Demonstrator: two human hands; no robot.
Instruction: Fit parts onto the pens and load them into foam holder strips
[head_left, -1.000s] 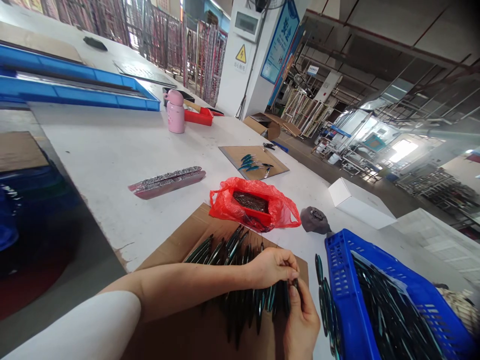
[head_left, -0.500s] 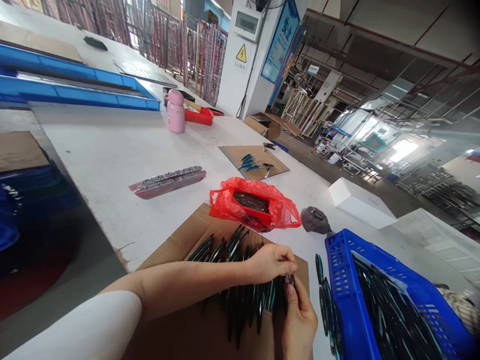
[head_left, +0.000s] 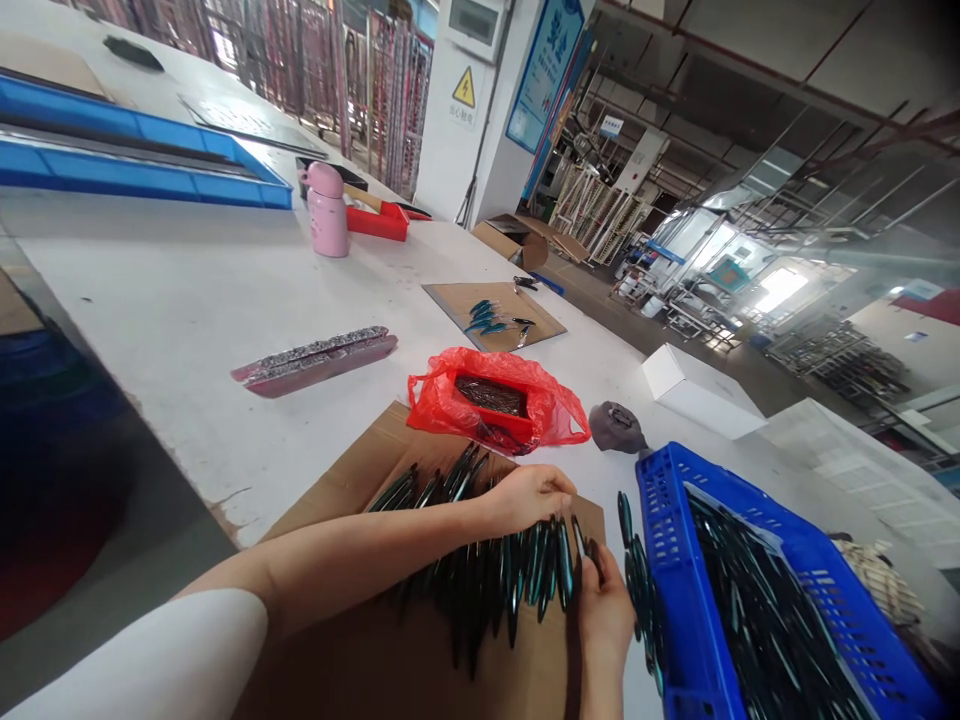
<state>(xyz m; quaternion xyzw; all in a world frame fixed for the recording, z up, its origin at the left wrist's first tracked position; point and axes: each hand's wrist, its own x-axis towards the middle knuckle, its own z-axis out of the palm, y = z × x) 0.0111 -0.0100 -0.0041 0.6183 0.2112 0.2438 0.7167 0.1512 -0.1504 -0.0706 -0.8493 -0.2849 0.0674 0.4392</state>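
Observation:
My left hand is closed, its fingertips pinched at the upper ends of a row of dark teal, glossy slim pieces on the brown cardboard. What exactly it pinches is too small to tell. Just right of it, my right hand has its thumb and fingers closed round a slim dark piece that points up and left. The two hands are a short gap apart. A loose line of similar pieces lies on the white table beside the cardboard.
A blue basket full of dark pieces stands at right. Beyond the cardboard are a red plastic bag, a grey cloth bundle and a white box. Farther off are a pink bottle and a blue tray.
My hands have moved apart; the right now sits slightly lower, with a dark piece showing between its fingers. The view has shifted, so the table objects appear a little farther left and higher.

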